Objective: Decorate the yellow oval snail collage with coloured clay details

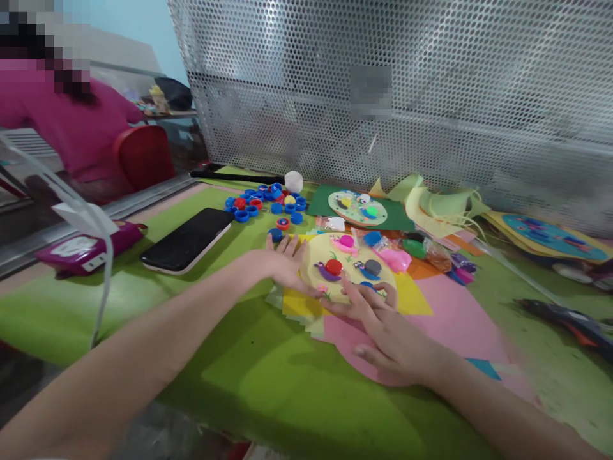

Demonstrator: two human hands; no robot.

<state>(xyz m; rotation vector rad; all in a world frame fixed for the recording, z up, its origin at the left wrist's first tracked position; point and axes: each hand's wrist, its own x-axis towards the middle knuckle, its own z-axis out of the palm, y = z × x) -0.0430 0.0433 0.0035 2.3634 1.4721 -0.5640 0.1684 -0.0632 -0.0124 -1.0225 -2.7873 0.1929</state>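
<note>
Snail-decorated cream paper disc (348,260) lies on yellow paper (416,297), green worktop (249,358) below.
The left hand (287,265) meets its left edge, the right hand (383,329) its lower edge; fingers are loosely spread, gripping nothing.

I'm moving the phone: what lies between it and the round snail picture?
Green tabletop, a blue cap, the left hand and some yellow paper, as the head view shows.

The bare left forearm (158,329) extends from the lower left, the left hand (286,263) spread with its fingers (283,243) pointing away; the right forearm (498,396) slants from the lower right, the right hand (385,319) back upward, fingers loosely fanned and thumb (371,354) standing apart
</note>
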